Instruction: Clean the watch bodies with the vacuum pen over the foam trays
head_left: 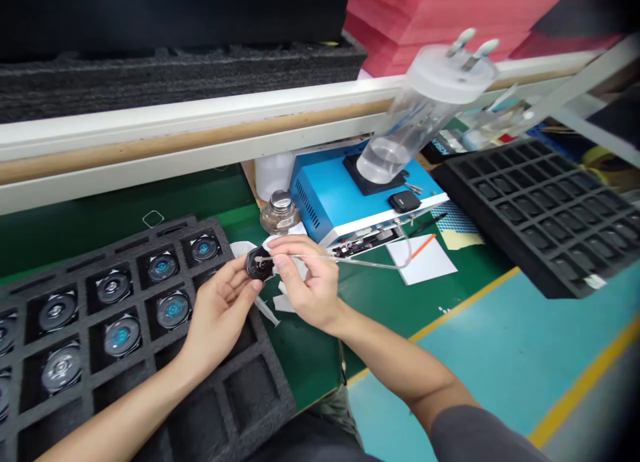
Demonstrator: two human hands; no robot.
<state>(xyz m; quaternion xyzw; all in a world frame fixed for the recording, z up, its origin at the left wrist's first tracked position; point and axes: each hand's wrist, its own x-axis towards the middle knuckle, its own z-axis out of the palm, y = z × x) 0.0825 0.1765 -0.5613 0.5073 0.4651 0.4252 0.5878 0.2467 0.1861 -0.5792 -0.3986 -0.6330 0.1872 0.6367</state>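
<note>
Now my left hand (220, 307) grips a round black disc (254, 271) while my right hand (314, 285) pinches a thin clear tube (367, 263) over it.

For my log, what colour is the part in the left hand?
The part is mostly black; see head view.

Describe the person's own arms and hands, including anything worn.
The left hand and right hand wear no gloves, and neither wrist shows a watch. A dark grey sleeve ends near the right elbow; no left sleeve shows. A white patch by the right fingertips is unclear.
</note>
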